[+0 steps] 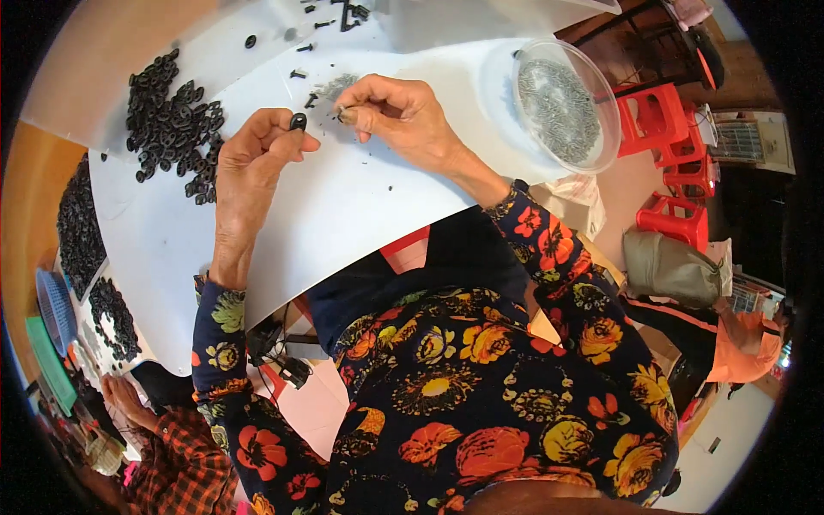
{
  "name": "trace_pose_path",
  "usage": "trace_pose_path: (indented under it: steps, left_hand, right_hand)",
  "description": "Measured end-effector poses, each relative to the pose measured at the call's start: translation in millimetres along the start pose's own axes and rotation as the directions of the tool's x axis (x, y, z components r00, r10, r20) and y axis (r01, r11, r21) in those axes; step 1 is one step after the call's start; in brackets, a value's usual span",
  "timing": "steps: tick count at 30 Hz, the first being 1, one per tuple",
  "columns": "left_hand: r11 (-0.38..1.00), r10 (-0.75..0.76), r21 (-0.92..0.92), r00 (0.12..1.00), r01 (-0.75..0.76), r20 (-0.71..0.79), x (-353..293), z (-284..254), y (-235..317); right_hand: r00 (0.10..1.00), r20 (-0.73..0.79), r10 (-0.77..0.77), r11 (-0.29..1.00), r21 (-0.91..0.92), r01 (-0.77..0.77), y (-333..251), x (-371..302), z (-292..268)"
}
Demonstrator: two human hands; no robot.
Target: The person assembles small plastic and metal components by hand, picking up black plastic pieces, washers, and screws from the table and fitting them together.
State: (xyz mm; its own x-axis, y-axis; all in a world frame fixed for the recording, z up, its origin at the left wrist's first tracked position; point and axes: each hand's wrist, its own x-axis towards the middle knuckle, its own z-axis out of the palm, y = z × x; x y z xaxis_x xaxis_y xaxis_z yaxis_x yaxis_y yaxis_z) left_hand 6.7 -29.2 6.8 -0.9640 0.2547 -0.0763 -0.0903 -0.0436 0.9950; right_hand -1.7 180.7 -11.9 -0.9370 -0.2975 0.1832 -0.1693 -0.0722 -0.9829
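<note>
My left hand [256,156] pinches a small black oval plastic piece [298,121] between thumb and fingertips, its hole showing. Close beside it on the right, my right hand [402,118] has thumb and fingers pressed together; what they hold is too small to make out. The hands are apart, over the white tabletop [360,206]. Behind the fingers lies a little heap of thin metal pins [337,84], with a black stem-shaped piece [311,100] beside it. A loose pile of black oval pieces [172,120] spreads left of my left hand.
A round clear tub [611,129] of metal pins stands at the right table edge. More black pieces [77,227] lie far left, near a blue basket [56,311] and another person's plaid sleeve [190,459]. Red stools [674,220] and a grey sack [669,268] are at right.
</note>
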Motion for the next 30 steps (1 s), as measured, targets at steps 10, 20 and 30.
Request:
trace_pose_path:
  steps: [10,20,30]
  left_hand:
    - [0.997,-0.029,-0.074,0.998,0.033,0.058,9,24,-11]
    - [0.987,0.037,0.156,0.999,-0.034,-0.018,6,35,-9]
    - [0.831,-0.124,-0.539,0.990,0.139,0.065,13,18,-21]
  right_hand:
    - [0.999,-0.003,-0.051,0.988,0.143,0.051,-5,4,-3]
    - [0.999,-0.004,-0.045,0.987,0.156,0.045,-3,1,-2]
    - [0.997,0.048,-0.068,0.995,0.079,0.064,-1,-1,-3]
